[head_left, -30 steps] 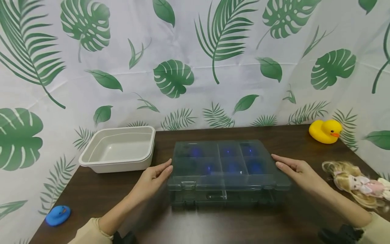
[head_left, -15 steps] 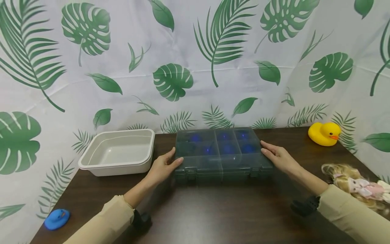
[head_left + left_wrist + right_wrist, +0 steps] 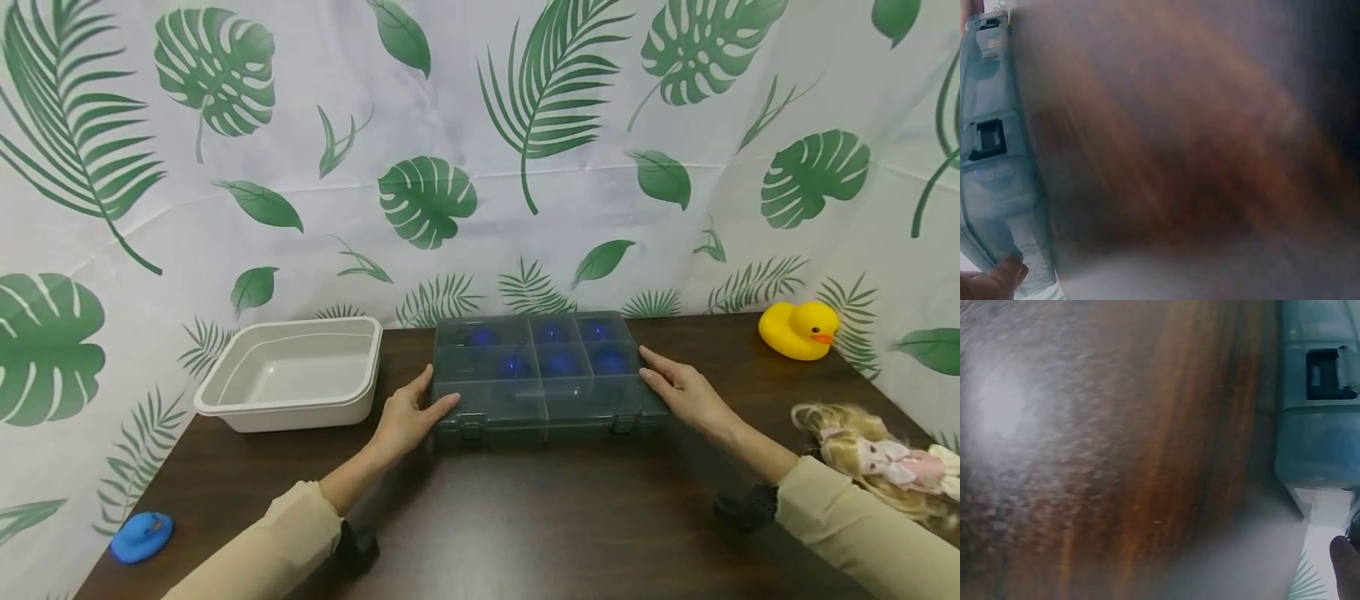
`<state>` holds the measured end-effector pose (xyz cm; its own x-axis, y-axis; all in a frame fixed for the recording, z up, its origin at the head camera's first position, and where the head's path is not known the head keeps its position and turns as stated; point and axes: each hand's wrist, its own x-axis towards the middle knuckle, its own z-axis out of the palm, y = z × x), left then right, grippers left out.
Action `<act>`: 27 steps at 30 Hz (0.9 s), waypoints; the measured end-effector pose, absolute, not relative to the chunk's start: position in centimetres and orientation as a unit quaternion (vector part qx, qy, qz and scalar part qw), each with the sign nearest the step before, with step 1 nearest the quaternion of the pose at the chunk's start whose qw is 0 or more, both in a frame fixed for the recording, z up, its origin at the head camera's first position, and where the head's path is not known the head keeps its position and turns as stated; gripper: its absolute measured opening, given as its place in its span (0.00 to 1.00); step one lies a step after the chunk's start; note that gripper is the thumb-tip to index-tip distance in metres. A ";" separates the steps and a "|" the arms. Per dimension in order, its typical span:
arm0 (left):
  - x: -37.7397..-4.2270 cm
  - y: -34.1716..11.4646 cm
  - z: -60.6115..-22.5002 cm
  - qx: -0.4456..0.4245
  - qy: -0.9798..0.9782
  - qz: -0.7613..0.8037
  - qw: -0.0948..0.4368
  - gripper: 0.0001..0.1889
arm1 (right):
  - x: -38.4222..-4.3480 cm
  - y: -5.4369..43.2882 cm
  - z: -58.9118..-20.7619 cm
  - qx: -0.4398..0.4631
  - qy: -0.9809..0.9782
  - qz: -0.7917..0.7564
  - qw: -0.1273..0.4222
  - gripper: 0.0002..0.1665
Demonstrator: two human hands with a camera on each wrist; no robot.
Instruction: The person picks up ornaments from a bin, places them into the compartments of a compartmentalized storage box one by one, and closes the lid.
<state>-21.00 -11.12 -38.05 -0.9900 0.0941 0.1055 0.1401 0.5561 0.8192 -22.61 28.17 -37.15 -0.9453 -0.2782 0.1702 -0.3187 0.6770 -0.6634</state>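
A dark translucent compartment box (image 3: 491,400) lies on the table with its lid down. Several blue round shapes show through the lid's back compartments. On its left side, my left hand (image 3: 408,415) holds the front corner, thumb over the edge and fingers along the side. My right hand (image 3: 690,396) touches the right side with straight thumb and fingers. In the left wrist view, the left thumb (image 3: 1007,278) rests at the box's corner, and a dark latch (image 3: 988,139) sits on the front. The right wrist view has the right thumb (image 3: 1341,559) near the other end.
A white plastic tub (image 3: 288,412) stands left of the box. At the left edge sits a blue rubber duck (image 3: 141,536). A yellow rubber duck (image 3: 798,330) and a blond doll (image 3: 881,458) are on the right. A leaf-print cloth (image 3: 555,150) hangs behind the table.
Between one second and half a second ago, the box moved back, away from me, with both hands at its sides. Its front showed two levels before and looks like one now. Since then almost nothing moves.
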 end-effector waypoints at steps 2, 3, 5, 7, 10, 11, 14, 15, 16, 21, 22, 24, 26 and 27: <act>-20.9 -11.0 -38.1 -0.063 -0.879 -0.472 0.028 0.39 | -22.6 28.2 -37.3 0.164 -0.918 0.359 0.045 0.31; -20.9 -10.9 -38.2 -0.059 -0.877 -0.476 0.030 0.39 | -22.6 28.1 -37.3 0.166 -0.918 0.355 0.054 0.31; -20.8 -10.8 -38.2 -0.052 -0.874 -0.481 0.034 0.39 | -22.6 28.1 -37.5 0.168 -0.919 0.348 0.072 0.30; -20.8 -10.7 -38.3 -0.045 -0.872 -0.486 0.033 0.40 | -22.6 28.0 -37.6 0.170 -0.920 0.344 0.084 0.29; -20.7 -10.5 -38.5 -0.032 -0.869 -0.492 0.026 0.42 | -22.5 27.8 -37.9 0.171 -0.920 0.340 0.095 0.28; -20.6 -10.5 -38.6 -0.030 -0.869 -0.493 0.023 0.42 | -22.4 27.8 -38.0 0.172 -0.920 0.339 0.099 0.28; -20.5 -10.5 -38.6 -0.026 -0.869 -0.494 0.023 0.42 | -22.4 27.7 -38.2 0.175 -0.919 0.335 0.108 0.28; -20.5 -10.5 -38.6 -0.027 -0.869 -0.493 0.026 0.42 | -22.5 27.6 -38.2 0.177 -0.919 0.334 0.112 0.27; -20.5 -10.5 -38.7 -0.028 -0.869 -0.492 0.030 0.42 | -22.5 27.6 -38.2 0.179 -0.919 0.331 0.119 0.27; -20.4 -10.5 -38.7 -0.038 -0.874 -0.483 0.036 0.41 | -21.9 26.9 -37.3 0.168 -0.911 0.324 0.193 0.22; -20.4 -10.5 -38.8 -0.038 -0.875 -0.482 0.033 0.40 | -21.5 26.4 -37.0 0.164 -0.904 0.331 0.216 0.20; -20.5 -10.4 -38.8 -0.038 -0.876 -0.480 0.030 0.40 | -20.6 24.6 -36.3 0.170 -0.871 0.396 0.237 0.16; -20.6 -10.4 -38.8 -0.035 -0.876 -0.480 0.034 0.40 | -19.3 21.8 -35.8 0.182 -0.825 0.497 0.196 0.15; -20.7 -10.4 -38.8 -0.034 -0.875 -0.481 0.036 0.40 | -18.6 20.2 -35.8 0.184 -0.792 0.565 0.142 0.15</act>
